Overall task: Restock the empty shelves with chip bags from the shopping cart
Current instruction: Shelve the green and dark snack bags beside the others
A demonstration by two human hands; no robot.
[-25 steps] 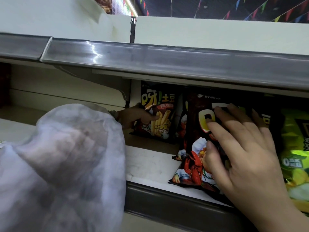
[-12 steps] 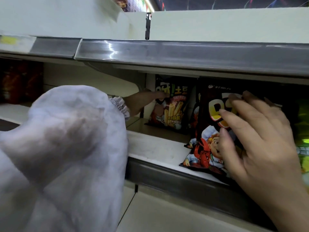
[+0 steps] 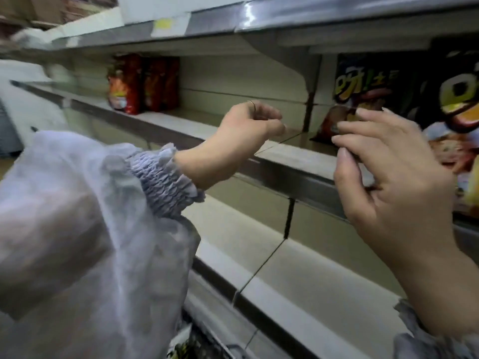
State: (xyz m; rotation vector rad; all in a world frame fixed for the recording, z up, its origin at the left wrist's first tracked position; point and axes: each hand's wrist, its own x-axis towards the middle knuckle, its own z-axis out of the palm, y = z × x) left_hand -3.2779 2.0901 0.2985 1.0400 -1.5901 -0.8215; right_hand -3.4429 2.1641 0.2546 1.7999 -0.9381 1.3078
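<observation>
On the shelf (image 3: 298, 154), far right: dark chip bags (image 3: 363, 89) are standing upright, side by side, facing outward.
Bags' look: glossy black film is showing yellow lettering and printed snacks.
Handling: probably light, air-puffed, slippery and crushable; the top seam or both sides are looking like the safest holds.
Left hand (image 3: 246, 130): hovering loosely curled, holding nothing.
Right hand (image 3: 388, 174): hovering near the bags, fingers relaxed, empty.

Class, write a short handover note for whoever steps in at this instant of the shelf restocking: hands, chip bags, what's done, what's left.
Left hand: loosely curled, empty, before the grey metal-edged middle shelf.
Right hand: relaxed, empty, by the black yellow-lettered chip bag.
Done: that bag and the larger black bag right of it stand on the shelf.
Left: the bare stretch towards the red bags, and the lower shelf.
</observation>
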